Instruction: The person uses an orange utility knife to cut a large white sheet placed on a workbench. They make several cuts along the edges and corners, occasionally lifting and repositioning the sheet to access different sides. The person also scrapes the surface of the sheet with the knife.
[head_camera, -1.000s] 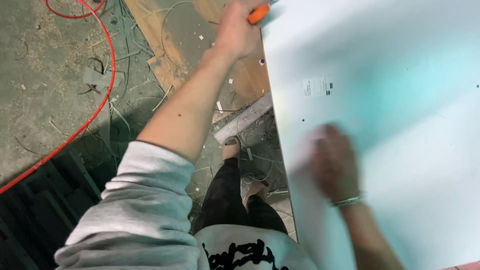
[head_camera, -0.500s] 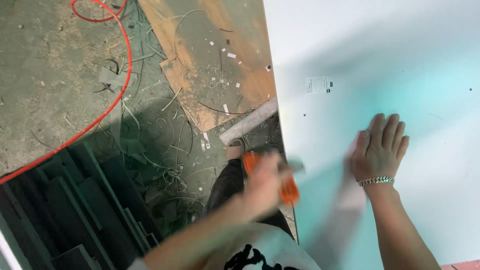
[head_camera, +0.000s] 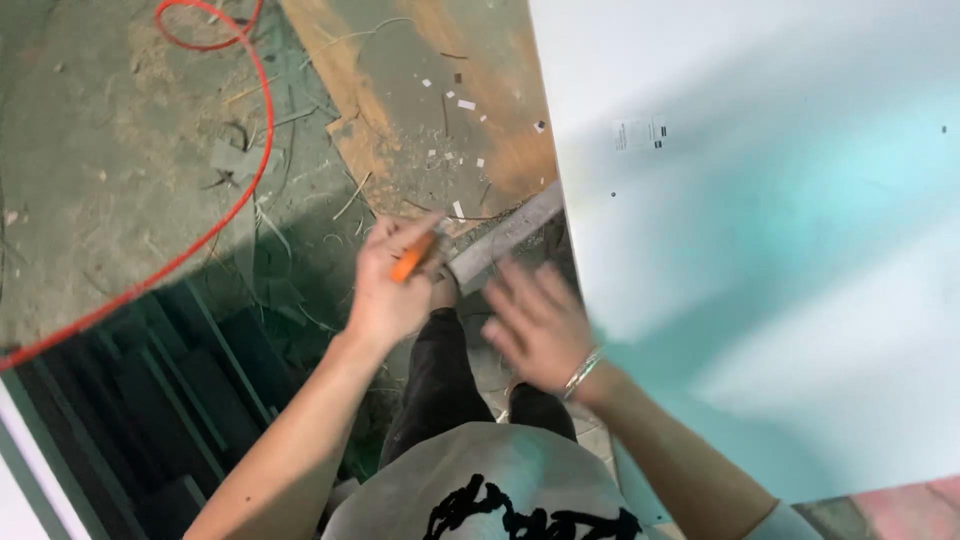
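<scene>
My left hand (head_camera: 390, 285) is closed around a small tool with an orange handle (head_camera: 412, 259), held over the floor just left of the big white panel (head_camera: 760, 230). My right hand (head_camera: 535, 325), blurred by motion and wearing a silver bracelet, has its fingers spread and holds nothing; it hovers beside the panel's left edge, close to my left hand. A grey strip (head_camera: 505, 236) pokes out from under the panel's edge, right by the tip of the tool. My dark trouser legs (head_camera: 440, 380) show below both hands.
An orange cable (head_camera: 205, 235) loops across the dusty concrete floor at the left. A worn brown board (head_camera: 430, 100) with scraps lies at the top. Dark green slats (head_camera: 150, 400) are stacked at the lower left. A small label (head_camera: 640, 132) sits on the panel.
My left hand came down from the panel's top edge with the orange tool to in front of me. My right hand left the panel's surface and moved left, off its edge.
</scene>
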